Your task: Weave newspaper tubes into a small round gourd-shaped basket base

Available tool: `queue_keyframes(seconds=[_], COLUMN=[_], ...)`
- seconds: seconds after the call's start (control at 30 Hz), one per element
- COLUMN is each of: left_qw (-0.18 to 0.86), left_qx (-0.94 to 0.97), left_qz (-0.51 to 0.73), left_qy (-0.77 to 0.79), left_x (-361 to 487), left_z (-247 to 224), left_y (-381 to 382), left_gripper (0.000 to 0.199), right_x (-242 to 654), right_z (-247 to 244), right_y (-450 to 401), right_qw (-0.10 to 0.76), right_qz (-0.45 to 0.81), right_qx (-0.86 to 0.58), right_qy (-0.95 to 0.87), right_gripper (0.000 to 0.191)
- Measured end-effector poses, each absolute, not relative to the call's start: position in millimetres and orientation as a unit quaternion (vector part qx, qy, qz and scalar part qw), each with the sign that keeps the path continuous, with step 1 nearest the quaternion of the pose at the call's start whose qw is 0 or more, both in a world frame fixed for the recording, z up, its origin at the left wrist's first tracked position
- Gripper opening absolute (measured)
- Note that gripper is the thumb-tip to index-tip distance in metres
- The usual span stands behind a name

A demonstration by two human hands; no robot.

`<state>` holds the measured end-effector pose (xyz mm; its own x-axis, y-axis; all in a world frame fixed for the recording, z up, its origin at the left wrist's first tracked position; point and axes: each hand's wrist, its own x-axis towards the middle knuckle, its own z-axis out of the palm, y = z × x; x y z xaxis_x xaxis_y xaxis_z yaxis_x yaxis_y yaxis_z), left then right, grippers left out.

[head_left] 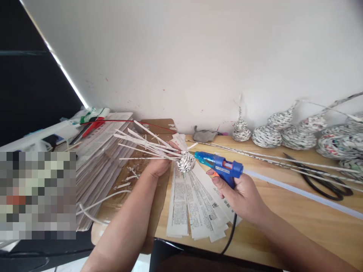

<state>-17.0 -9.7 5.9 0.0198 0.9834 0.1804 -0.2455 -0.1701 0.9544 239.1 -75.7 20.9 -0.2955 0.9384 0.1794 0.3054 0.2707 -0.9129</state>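
Note:
My left hand [162,164] is closed on a small woven paper gourd [186,162]. Loose paper strips [141,141] fan out from it to the left, and part of the hand is hidden behind them. In my right hand [245,196] is a blue hot glue gun [221,166], its teal nozzle pointing left, close to the woven piece. A finger rests by the orange trigger. From the back of the gun a long glue stick [300,190] runs out to the right. Below lie fanned newspaper strips [201,211].
Several finished woven gourds [266,136] stand along the wall. Black scissors [323,179] and long rolled paper strands [272,155] lie at right. A paper stack [110,155] and cardboard [124,200] with scraps sit at left. The gun's black cord [232,234] hangs toward the table's front edge.

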Motion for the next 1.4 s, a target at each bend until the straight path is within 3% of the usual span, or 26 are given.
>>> queue_keyframes(seconds=[0.67, 0.83, 0.97, 1.4], left_qw=[0.487, 0.453, 0.423, 0.466], left_qx=[0.528, 0.537, 0.553, 0.561], left_qz=[0.559, 0.556, 0.559, 0.553], left_qy=[0.415, 0.444, 0.45, 0.402], left_x=[-16.1, -15.1, -11.7, -11.6], left_z=[5.6, 8.5, 15.4, 5.2], left_y=[-12.3, -14.7, -14.6, -3.6], left_gripper=[0.023, 0.02, 0.03, 0.032], right_x=[239.0, 240.9, 245.0, 248.1], right_z=[22.4, 16.9, 13.9, 2.8], right_y=[-73.8, -69.9, -65.8, -57.3], right_qw=[0.344, 0.33, 0.304, 0.29], right_qz=[0.38, 0.38, 0.383, 0.338], right_qx=[-0.452, -0.463, -0.473, -0.491], right_qy=[-0.73, -0.73, -0.733, -0.749], right_gripper=[0.033, 0.036, 0.04, 0.052])
